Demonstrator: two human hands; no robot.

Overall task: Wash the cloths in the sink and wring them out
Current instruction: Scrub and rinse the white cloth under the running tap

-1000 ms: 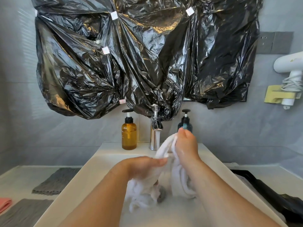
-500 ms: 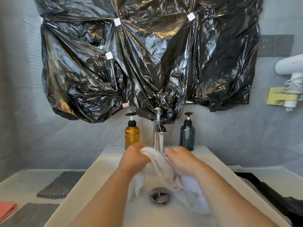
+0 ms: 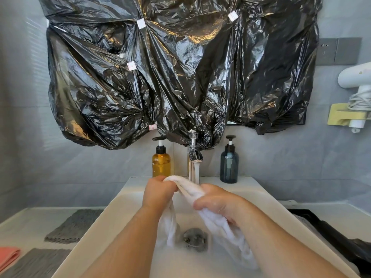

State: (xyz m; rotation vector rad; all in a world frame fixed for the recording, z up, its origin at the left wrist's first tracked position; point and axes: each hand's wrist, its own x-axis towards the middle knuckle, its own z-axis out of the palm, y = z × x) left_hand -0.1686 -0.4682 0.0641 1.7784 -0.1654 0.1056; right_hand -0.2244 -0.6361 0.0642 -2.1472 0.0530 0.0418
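- Left grip (image 3: 158,192): fingers curled tight round the upper end of the cloth (image 3: 188,186).
- Right grip (image 3: 216,201): just right of the left one and slightly nearer the person. Fingers and thumb are closed on the same cloth.
- Cloth: white and wet, bunched into a short rope between the two grips. One tail hangs below the left grip. The other trails from under the right grip down into the water.
- Sink (image 3: 120,203): white basin directly beneath both grips, holding shallow cloudy water.
- Drain (image 3: 194,237): below the gap between the grips, beside the hanging tail.
- Tap (image 3: 193,155): just beyond the grips and running. Its stream (image 3: 197,171) drops behind the cloth between them, so the point of contact is hidden.
- Amber bottle (image 3: 161,165): beyond the left grip, on the sink's back ledge.
- Blue bottle (image 3: 229,165): beyond the right grip, on the same ledge.
- Counter (image 3: 20,223): well left of the left grip. It carries two grey cloths (image 3: 74,225) and a pink cloth (image 3: 8,255) at the frame edge.
- Black sheet (image 3: 180,77): crinkled plastic taped to the wall above the grips.
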